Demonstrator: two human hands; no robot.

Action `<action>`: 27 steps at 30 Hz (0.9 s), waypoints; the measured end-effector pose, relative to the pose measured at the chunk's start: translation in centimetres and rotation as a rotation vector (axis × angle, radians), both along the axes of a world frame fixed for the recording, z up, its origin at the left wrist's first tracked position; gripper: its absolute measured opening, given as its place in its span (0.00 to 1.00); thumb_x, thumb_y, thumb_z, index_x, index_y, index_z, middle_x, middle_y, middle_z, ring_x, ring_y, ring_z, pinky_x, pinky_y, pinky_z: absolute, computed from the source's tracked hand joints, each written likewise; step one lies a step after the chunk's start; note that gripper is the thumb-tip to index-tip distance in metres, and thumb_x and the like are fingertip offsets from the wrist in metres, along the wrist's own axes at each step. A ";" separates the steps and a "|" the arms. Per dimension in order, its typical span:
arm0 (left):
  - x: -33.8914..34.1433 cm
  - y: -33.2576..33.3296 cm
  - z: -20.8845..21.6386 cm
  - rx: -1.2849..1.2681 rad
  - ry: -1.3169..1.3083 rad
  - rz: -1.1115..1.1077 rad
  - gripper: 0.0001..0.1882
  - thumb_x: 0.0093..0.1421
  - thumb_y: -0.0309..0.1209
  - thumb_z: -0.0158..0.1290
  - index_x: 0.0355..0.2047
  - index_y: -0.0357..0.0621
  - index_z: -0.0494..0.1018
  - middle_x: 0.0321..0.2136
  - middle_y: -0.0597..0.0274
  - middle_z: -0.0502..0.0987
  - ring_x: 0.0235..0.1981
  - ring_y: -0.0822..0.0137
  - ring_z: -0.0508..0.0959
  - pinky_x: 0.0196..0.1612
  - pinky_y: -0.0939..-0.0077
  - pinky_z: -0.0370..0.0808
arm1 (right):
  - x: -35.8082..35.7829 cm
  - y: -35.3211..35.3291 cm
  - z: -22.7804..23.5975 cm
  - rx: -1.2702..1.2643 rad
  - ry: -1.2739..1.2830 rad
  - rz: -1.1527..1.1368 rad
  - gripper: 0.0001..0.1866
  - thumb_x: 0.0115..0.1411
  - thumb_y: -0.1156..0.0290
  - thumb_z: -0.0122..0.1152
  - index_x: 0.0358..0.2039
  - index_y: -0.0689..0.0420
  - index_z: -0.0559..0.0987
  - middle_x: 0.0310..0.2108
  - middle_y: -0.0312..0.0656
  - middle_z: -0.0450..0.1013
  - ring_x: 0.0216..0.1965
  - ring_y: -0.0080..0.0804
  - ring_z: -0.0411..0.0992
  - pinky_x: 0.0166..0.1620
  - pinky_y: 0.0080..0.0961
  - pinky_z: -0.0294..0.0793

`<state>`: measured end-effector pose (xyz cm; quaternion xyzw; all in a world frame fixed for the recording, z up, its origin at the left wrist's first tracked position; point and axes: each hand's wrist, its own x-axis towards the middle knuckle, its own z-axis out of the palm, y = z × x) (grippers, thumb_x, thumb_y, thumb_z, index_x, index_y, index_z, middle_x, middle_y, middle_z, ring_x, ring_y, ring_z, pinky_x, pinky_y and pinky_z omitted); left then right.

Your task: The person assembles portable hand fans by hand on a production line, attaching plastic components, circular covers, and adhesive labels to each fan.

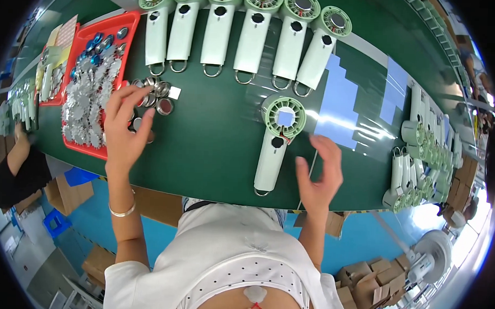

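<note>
My left hand (pixel 125 131) reaches over a small cluster of round metal caps (pixel 164 106), its thumb and fingers apart; whether a fingertip touches a cap is hard to make out. A pale green handheld fan (pixel 270 163) lies before me, its round head away from me and a metal ring at its near end. On the fan's slotted head sits a bluish square (pixel 285 119), and a bit of red wire shows below it. To the right of this fan my right hand (pixel 324 176) hovers with fingers spread, holding nothing.
Several similar fans (pixel 253 43) lie in a row along the far side. A red tray (pixel 133 28) at left carries silvery toothed discs and blue caps. More fans (pixel 413 176) stand grouped at right. Bluish sheets (pixel 336 108) lie on the green table (pixel 215 148). Another person's arm (pixel 18 149) shows far left.
</note>
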<state>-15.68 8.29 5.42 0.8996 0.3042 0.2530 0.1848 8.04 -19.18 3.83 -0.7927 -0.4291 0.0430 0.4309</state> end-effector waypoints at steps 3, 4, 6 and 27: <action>4.8 -4.1 1.2 -0.061 -0.134 -0.170 0.18 0.51 0.20 0.61 0.44 0.41 0.78 0.42 0.56 0.75 0.43 0.57 0.75 0.47 0.66 0.72 | -0.1 0.3 1.6 -0.067 0.021 -0.041 0.21 0.48 0.80 0.68 0.45 0.59 0.78 0.45 0.48 0.76 0.49 0.46 0.74 0.53 0.35 0.72; 6.6 -5.6 1.4 -0.064 -0.196 -0.257 0.17 0.51 0.20 0.61 0.43 0.41 0.78 0.42 0.56 0.75 0.43 0.56 0.75 0.47 0.65 0.72 | -0.2 -0.2 1.5 -0.077 0.030 -0.111 0.21 0.48 0.79 0.69 0.45 0.58 0.78 0.44 0.47 0.76 0.48 0.45 0.74 0.52 0.35 0.73; 8.8 -8.4 0.5 -0.170 -0.206 -0.352 0.17 0.51 0.20 0.61 0.43 0.41 0.78 0.42 0.55 0.75 0.43 0.54 0.75 0.47 0.62 0.71 | -0.5 0.1 0.3 -0.077 0.085 -0.159 0.20 0.47 0.78 0.70 0.43 0.57 0.79 0.42 0.45 0.77 0.46 0.45 0.74 0.50 0.36 0.74; 12.4 -12.0 -0.3 -0.582 -0.302 -0.281 0.04 0.54 0.22 0.60 0.32 0.38 0.78 0.51 0.52 0.72 0.52 0.52 0.71 0.54 0.62 0.68 | -0.7 2.7 1.0 0.284 -0.100 0.027 0.17 0.45 0.79 0.73 0.38 0.58 0.81 0.39 0.43 0.77 0.42 0.41 0.75 0.45 0.35 0.74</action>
